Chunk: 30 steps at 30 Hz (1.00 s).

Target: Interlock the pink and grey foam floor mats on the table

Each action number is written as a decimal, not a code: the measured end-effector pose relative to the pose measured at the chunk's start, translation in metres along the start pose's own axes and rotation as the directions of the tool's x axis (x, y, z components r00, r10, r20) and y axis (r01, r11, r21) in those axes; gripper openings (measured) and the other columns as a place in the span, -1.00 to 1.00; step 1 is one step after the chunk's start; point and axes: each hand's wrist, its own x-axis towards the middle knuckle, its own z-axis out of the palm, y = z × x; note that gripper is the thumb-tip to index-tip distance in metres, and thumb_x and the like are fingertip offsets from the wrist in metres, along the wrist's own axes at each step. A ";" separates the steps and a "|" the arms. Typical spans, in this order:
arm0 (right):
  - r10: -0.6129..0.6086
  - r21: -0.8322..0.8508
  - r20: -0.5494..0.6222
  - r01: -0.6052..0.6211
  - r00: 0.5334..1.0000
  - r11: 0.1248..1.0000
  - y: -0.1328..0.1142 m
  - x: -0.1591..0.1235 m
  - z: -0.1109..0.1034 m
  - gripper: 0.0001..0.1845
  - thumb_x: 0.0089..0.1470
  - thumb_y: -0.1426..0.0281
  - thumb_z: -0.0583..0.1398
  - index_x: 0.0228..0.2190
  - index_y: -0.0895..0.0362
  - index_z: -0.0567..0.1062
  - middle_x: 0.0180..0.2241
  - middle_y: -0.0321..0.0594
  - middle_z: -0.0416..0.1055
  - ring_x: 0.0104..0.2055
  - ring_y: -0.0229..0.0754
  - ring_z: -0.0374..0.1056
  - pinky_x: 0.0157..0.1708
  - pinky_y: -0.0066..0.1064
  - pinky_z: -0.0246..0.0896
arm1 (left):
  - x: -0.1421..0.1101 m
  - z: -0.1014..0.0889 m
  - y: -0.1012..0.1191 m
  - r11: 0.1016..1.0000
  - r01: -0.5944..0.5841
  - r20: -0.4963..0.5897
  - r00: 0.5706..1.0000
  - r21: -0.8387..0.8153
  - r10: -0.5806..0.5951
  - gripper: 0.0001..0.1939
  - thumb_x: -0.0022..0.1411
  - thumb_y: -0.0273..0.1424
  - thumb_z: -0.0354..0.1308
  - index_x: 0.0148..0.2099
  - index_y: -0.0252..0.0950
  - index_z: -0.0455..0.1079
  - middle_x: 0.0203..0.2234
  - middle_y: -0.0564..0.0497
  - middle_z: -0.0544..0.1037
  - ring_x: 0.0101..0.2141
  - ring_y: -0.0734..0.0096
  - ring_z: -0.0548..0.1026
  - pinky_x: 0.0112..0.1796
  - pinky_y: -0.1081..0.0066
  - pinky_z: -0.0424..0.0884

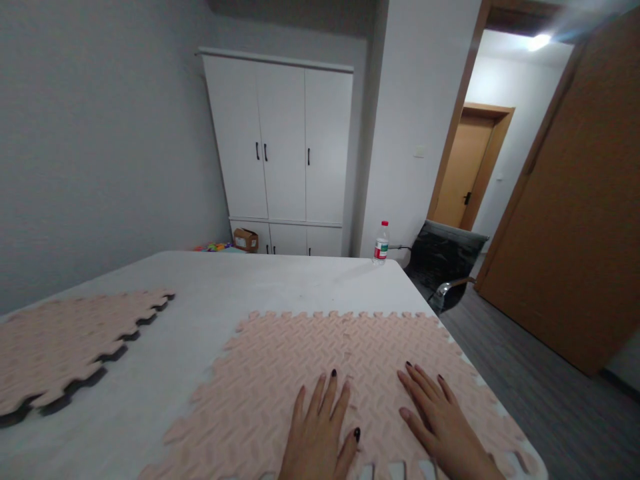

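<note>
Two pink foam puzzle mats (270, 373) lie flat on the white table (210, 280), their edges meeting along a seam that runs away from me. My left hand (317, 430) rests palm down on the foam just left of that seam, fingers spread. To the right of the seam, my right hand (440, 420) also lies flat with its fingers stretched out. Neither hand holds anything. Gaps between the mat's teeth show at the near edge, by both wrists.
More pink foam mats (75, 333) are at the table's left. A water bottle (381, 243) with a red cap stands at the far right corner. Beyond are a black chair (440, 257), a white cabinet (285, 147), a cardboard box (245, 240) and an open wooden door (575, 213).
</note>
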 end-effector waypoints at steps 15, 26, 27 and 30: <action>-0.070 0.026 -0.030 0.071 0.997 0.997 -0.115 0.174 0.011 -0.31 0.19 0.13 -0.27 0.19 0.33 -0.06 0.25 0.04 -0.16 0.29 -0.03 -0.30 0.18 -0.05 -0.40 | -0.006 -0.005 0.004 0.995 0.040 0.121 0.992 -0.090 -0.029 -0.39 0.25 -0.17 -0.16 0.29 -0.05 -0.26 0.20 -0.09 0.13 0.16 -0.01 0.14 0.01 -0.11 0.06; -0.015 -0.008 -0.101 0.014 0.995 1.000 -0.109 0.175 0.049 -0.25 0.16 0.06 -0.32 0.19 0.33 0.00 0.24 0.06 -0.09 0.28 0.01 -0.26 0.17 -0.06 -0.38 | -0.001 0.019 0.022 0.988 0.050 0.095 0.995 -0.147 -0.036 -0.53 0.22 -0.30 -0.13 0.16 -0.27 0.21 0.09 -0.02 0.29 0.05 0.28 0.33 -0.07 0.19 0.35; -0.018 -0.020 -0.109 0.016 0.994 1.000 -0.109 0.176 0.052 -0.25 0.16 0.06 -0.31 0.19 0.31 0.00 0.23 0.05 -0.07 0.28 0.00 -0.25 0.17 -0.08 -0.36 | 0.001 0.016 0.023 0.985 0.064 0.115 0.992 -0.157 -0.046 -0.53 0.22 -0.30 -0.14 0.15 -0.27 0.22 0.08 -0.02 0.29 0.05 0.27 0.33 -0.07 0.19 0.37; -0.006 -0.050 -0.128 0.000 0.992 0.999 -0.107 0.179 0.057 -0.29 0.16 0.08 -0.27 0.19 0.27 0.02 0.23 0.01 -0.04 0.27 -0.04 -0.20 0.17 -0.13 -0.32 | 0.007 -0.002 0.029 0.962 0.174 0.243 0.962 -0.209 -0.122 -0.51 0.23 -0.25 -0.15 0.16 -0.28 0.20 0.11 -0.04 0.24 0.09 0.21 0.27 0.01 0.10 0.34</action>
